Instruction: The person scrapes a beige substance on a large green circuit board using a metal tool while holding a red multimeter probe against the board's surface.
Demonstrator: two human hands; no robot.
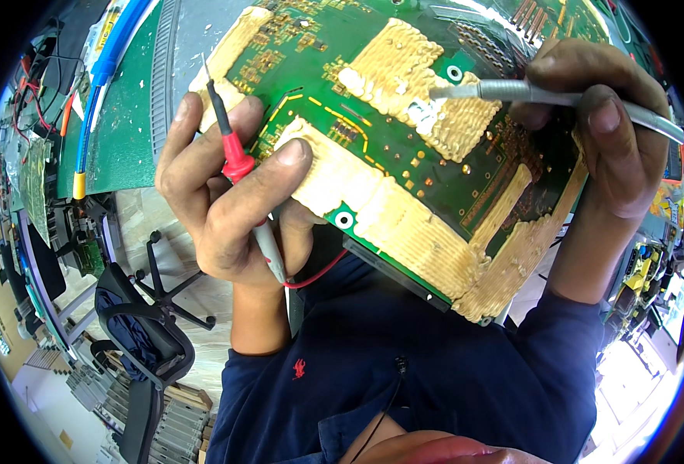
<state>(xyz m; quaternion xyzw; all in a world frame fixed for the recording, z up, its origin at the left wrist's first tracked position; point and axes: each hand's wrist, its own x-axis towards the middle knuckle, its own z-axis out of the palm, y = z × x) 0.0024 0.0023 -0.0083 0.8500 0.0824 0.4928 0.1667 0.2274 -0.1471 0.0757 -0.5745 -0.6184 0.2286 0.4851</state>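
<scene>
A large green circuit board (427, 201) tilts in front of me, partly covered by ribbed beige strips (392, 213). My left hand (234, 193) is closed on a red and grey test probe (236, 158) and the board's left edge; the thumb lies on a beige strip. The probe's thin tip points up and away from the board's middle. My right hand (605, 116) is closed round a slim silver craft knife (543, 93), held almost level. Its flat tip reaches a beige patch (404, 66) with torn white spots; whether it touches cannot be told.
A red lead (315, 280) runs from the probe below the board. A blue tube with a yellow end (98, 85) lies on the green mat (129, 139) at left. An office chair (145, 325) stands lower left. More boards and parts (639, 271) lie at right.
</scene>
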